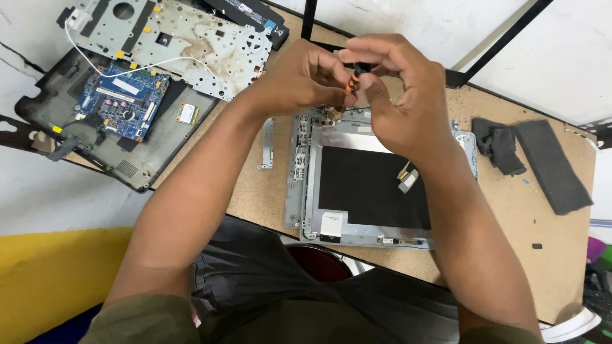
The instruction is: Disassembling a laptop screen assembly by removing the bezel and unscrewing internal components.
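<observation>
I hold a small orange-and-black-handled screwdriver (352, 79) between both hands, above the far edge of a silver laptop lid panel with a dark rectangular back (373, 185). My right hand (398, 95) curls over the handle, thumb and fingers pinched shut on it. My left hand (299, 79) meets it from the other side, its fingertips (336, 69) closed against the same handle, so the two hands are pressed together; the tool's tip is hidden behind them.

Directly beneath my hands, the lid panel lies flat on a brown particle-board tabletop (255, 191), with a short ribbon cable (407, 175) and a white sticker (331, 224) on its dark face. Just left of my left wrist, a thin grey metal bracket (266, 143) lies alongside the panel.

Farther left of my left forearm sits an opened dark laptop base (95, 127) with a blue circuit board (124, 102) exposed, and a stained silver metal cover plate (185, 38) rests tilted over its far side, a white wire (127, 67) looping across it.

Right of my right forearm, well apart, lie two dark grey foam pieces (542, 162). Near me, below the table edge, are my dark trousers (268, 286).
</observation>
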